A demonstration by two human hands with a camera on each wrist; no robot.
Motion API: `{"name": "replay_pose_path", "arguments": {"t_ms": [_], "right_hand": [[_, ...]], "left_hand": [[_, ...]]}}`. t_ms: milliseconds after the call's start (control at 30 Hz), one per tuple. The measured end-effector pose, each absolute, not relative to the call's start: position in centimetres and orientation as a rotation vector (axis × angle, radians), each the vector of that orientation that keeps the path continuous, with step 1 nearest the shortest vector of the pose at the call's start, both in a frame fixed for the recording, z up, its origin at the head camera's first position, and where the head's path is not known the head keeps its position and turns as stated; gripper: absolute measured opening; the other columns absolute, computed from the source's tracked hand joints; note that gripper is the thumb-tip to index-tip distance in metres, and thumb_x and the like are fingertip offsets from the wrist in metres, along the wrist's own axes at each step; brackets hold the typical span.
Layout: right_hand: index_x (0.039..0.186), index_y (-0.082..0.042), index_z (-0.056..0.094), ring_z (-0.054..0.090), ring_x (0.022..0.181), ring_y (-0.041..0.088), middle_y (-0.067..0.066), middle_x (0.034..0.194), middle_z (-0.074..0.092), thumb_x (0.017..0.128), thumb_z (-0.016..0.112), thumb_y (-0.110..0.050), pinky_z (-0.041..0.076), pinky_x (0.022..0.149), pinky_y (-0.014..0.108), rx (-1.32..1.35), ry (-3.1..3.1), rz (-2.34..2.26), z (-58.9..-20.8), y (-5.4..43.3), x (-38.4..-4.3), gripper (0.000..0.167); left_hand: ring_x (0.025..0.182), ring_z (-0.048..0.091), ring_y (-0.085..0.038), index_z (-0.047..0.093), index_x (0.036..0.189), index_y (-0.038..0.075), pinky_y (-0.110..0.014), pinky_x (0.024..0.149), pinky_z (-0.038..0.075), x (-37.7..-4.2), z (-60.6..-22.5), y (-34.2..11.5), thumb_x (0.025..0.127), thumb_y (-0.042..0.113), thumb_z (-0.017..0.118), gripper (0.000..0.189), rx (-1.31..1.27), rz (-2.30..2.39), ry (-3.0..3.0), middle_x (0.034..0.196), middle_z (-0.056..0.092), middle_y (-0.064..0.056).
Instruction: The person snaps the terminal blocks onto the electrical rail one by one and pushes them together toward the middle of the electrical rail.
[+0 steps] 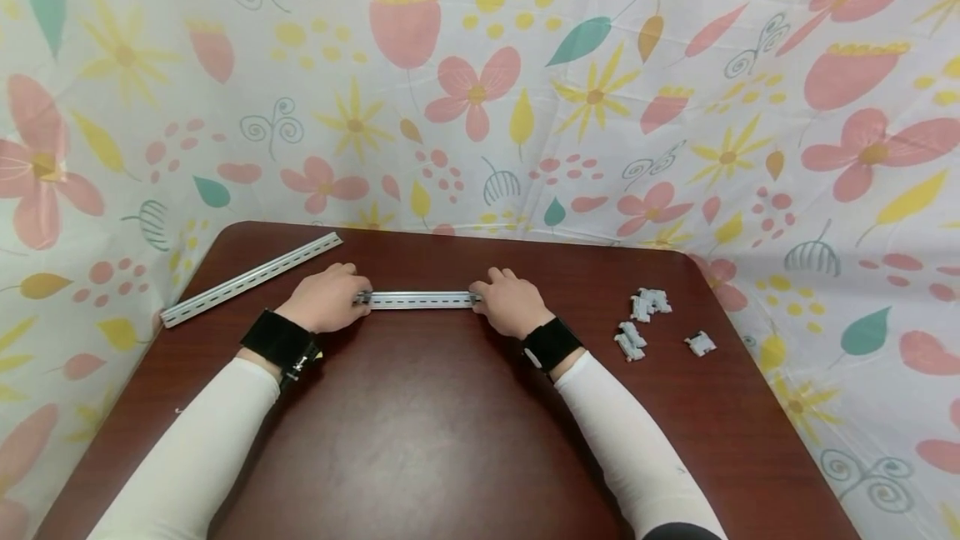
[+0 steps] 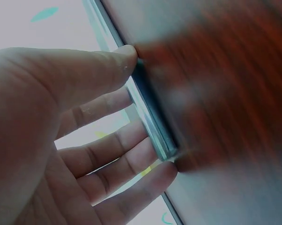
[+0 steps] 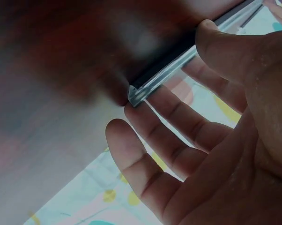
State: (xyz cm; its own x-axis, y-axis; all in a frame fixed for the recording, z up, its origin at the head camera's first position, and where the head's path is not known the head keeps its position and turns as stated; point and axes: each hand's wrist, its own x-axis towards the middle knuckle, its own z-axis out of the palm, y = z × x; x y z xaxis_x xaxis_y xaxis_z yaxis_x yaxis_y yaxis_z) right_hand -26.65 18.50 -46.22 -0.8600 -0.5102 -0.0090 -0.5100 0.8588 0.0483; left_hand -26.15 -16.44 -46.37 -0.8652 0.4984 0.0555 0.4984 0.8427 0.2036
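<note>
A slotted metal DIN rail lies crosswise near the far middle of the brown table. My left hand holds its left end, thumb on the near edge and fingers along the far edge, as the left wrist view shows with the rail. At the other end my right hand pinches the rail in the same way. In the right wrist view the rail's end reaches past the thumb, against the fingers. Both end portions are partly hidden by the hands in the head view.
A second, longer slotted rail lies slanted at the table's far left. Several small grey plastic clip-like pieces are scattered on the right, one piece apart from the others. A flowered cloth hangs behind the table.
</note>
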Motion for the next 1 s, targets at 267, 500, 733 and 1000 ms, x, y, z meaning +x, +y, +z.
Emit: {"name": "replay_pose_path", "arguments": {"t_ms": [267,500,733,1000], "right_hand": [[0.140,-0.015,0.076,0.063,0.103,0.033,0.015,0.118,0.067,0.109,0.076,-0.028,0.062,0.076,0.045,0.857,-2.953,-0.046,-46.5,20.2,-25.2,0.034],[0.140,-0.014,0.076,0.059,0.099,0.032,0.014,0.114,0.065,0.108,0.076,-0.026,0.060,0.072,0.043,0.861,-2.921,-0.010,-46.9,21.0,-24.5,0.034],[0.138,-0.011,0.077,0.058,0.098,0.032,0.014,0.112,0.064,0.106,0.080,-0.026,0.059,0.073,0.044,0.876,-2.921,0.029,-46.6,21.5,-23.8,0.036],[0.138,-0.012,0.077,0.057,0.099,0.031,0.013,0.112,0.063,0.106,0.079,-0.026,0.059,0.076,0.045,0.879,-2.954,0.050,-46.6,21.7,-23.5,0.035]], "left_hand": [[0.096,0.060,-0.027,0.082,0.111,0.014,-0.046,0.075,0.058,-25.5,-46.6,-16.2,0.099,0.023,0.087,0.016,-0.850,-0.337,-2.997,0.099,0.062,-0.004],[0.092,0.059,-0.024,0.082,0.109,0.013,-0.043,0.075,0.057,-25.2,-46.5,-16.1,0.097,0.021,0.088,0.015,-0.890,-0.329,-2.993,0.096,0.061,-0.002],[0.087,0.056,-0.023,0.082,0.102,0.015,-0.042,0.072,0.056,-24.8,-46.4,-15.9,0.097,0.016,0.086,0.007,-0.911,-0.320,-2.961,0.092,0.058,-0.001],[0.089,0.058,-0.025,0.082,0.104,0.014,-0.044,0.074,0.057,-24.5,-46.2,-15.7,0.096,0.016,0.086,0.009,-0.920,-0.299,-2.964,0.094,0.059,-0.002]]}}
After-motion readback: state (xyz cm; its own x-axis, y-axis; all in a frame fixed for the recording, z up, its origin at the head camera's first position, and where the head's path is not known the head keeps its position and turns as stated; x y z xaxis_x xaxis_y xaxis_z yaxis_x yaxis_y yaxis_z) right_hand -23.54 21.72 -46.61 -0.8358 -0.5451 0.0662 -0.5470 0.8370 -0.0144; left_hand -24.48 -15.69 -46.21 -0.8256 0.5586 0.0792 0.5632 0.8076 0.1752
